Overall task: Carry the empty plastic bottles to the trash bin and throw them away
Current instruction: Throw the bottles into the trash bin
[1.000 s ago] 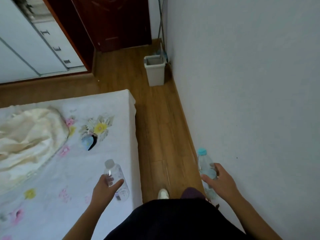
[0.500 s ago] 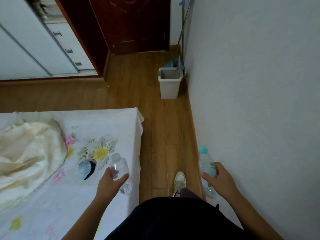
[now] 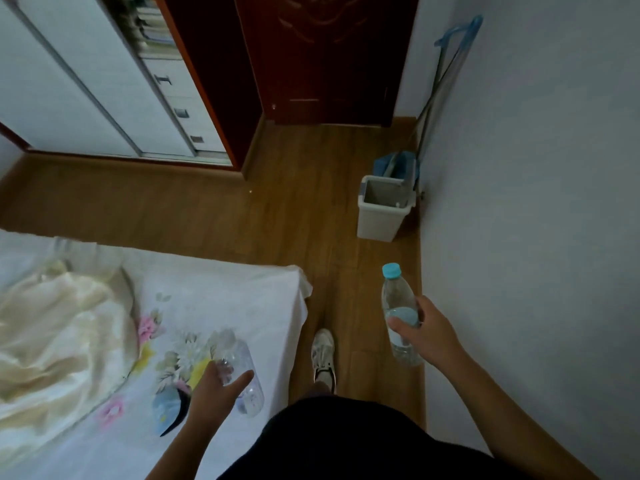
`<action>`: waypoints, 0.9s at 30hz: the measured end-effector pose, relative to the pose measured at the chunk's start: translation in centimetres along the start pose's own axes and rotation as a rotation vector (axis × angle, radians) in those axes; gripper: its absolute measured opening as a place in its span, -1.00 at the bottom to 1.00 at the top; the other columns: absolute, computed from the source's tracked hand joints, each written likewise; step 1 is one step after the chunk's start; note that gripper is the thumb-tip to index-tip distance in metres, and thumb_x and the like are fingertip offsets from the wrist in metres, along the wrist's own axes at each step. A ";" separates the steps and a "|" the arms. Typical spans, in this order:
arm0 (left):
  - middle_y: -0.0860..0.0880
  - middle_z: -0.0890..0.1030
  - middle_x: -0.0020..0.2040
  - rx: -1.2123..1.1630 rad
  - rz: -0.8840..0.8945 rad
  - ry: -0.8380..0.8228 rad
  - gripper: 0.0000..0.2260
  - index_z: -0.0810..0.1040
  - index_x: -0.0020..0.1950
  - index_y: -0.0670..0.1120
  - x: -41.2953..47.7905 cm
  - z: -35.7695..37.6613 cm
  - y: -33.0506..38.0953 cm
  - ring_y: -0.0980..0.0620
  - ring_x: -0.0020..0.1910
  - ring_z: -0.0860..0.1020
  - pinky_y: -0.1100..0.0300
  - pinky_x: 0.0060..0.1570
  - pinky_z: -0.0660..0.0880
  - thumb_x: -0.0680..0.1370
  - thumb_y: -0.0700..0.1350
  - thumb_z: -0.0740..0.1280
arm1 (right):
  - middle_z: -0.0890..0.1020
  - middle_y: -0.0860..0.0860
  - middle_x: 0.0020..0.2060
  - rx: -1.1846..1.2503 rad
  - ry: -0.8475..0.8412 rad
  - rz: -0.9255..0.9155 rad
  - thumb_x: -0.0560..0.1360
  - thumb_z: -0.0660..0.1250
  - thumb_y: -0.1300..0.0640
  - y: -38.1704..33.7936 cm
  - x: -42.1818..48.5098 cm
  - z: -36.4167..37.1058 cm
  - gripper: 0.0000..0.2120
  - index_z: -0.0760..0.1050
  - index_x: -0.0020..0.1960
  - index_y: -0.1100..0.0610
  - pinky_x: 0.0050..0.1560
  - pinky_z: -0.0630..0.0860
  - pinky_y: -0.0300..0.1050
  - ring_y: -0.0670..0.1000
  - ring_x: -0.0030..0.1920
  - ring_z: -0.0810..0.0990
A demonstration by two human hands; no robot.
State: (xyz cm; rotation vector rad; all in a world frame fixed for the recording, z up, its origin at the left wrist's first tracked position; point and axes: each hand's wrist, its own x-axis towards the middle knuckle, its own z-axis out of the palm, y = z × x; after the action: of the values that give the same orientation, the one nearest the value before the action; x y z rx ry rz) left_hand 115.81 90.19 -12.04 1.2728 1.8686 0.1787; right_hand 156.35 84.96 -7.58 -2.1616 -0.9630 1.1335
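My left hand point(image 3: 216, 388) grips a clear plastic bottle with a pale cap point(image 3: 239, 362), held low over the corner of the bed. My right hand point(image 3: 424, 332) holds a second clear bottle with a light blue cap point(image 3: 398, 306), upright beside the wall. The trash bin point(image 3: 379, 221), a pale open-topped plastic bin, stands on the wooden floor against the right wall, ahead of my right hand. Its inside looks empty from here.
A bed point(image 3: 214, 292) with a flowered white sheet and a cream blanket point(image 3: 59, 327) fills the left. A blue mop and dustpan point(image 3: 398, 162) lean behind the bin. A dark door point(image 3: 322, 57) and white wardrobe point(image 3: 86, 81) lie ahead. My shoe point(image 3: 323, 355) is on the floor strip.
I have walked forward along the bed; the bin is nearer and larger. My right hand has lifted its bottle higher. The left hand still carries its bottle over the bed corner.
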 end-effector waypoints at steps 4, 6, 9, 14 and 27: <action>-0.05 0.59 -0.03 -0.017 0.034 0.014 -0.48 0.50 0.08 -0.12 6.9 -1.3 7.3 -0.08 -0.05 0.55 0.05 -0.02 0.40 0.30 0.18 0.49 | 0.63 -0.06 0.02 0.012 0.035 0.075 0.38 0.47 -0.20 -2.1 6.1 -1.0 -0.47 0.42 0.24 -0.03 -0.08 0.60 -0.12 -0.06 -0.05 0.63; -0.04 0.59 -0.02 0.000 0.072 -0.002 -0.55 0.48 0.09 -0.09 9.8 -2.0 11.5 -0.07 -0.03 0.56 0.08 -0.02 0.40 0.38 0.12 0.55 | 0.63 -0.06 -0.01 0.008 0.073 0.110 0.37 0.47 -0.20 -3.0 8.2 -1.7 -0.50 0.43 0.20 -0.03 -0.15 0.56 -0.16 -0.08 -0.08 0.63; 0.00 0.62 0.00 0.065 0.143 -0.044 -0.60 0.49 0.11 -0.07 14.8 -2.7 17.2 -0.03 -0.04 0.57 0.09 -0.01 0.42 0.43 0.09 0.52 | 0.64 -0.04 -0.04 0.033 0.118 0.153 0.39 0.48 -0.15 -3.8 10.8 -3.0 -0.55 0.43 0.17 -0.01 -0.21 0.52 -0.18 -0.06 -0.11 0.63; 0.02 0.69 0.03 0.089 0.237 -0.122 -0.57 0.52 0.24 0.02 21.7 -2.2 25.8 -0.04 0.01 0.65 0.03 0.03 0.53 0.43 0.07 0.52 | 0.62 -0.04 -0.07 0.071 0.169 0.242 0.42 0.49 -0.06 -4.0 15.7 -5.5 -0.60 0.42 0.16 0.01 -0.20 0.53 -0.16 -0.05 -0.12 0.63; 0.01 0.67 0.03 0.127 0.172 -0.148 -0.52 0.47 0.27 -0.03 37.7 0.5 42.8 0.02 -0.04 0.66 0.09 -0.10 0.55 0.43 0.08 0.51 | 0.63 -0.01 -0.05 0.059 0.087 0.236 0.39 0.50 -0.10 -13.4 41.6 -12.2 -0.58 0.44 0.15 -0.01 -0.03 0.57 -0.02 0.03 -0.06 0.64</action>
State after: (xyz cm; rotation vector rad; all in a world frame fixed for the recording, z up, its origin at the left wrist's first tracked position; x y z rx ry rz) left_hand 141.32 141.17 -10.50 1.4940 1.6669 0.0558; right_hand 178.59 124.27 -11.88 -2.3000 -0.6409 1.1480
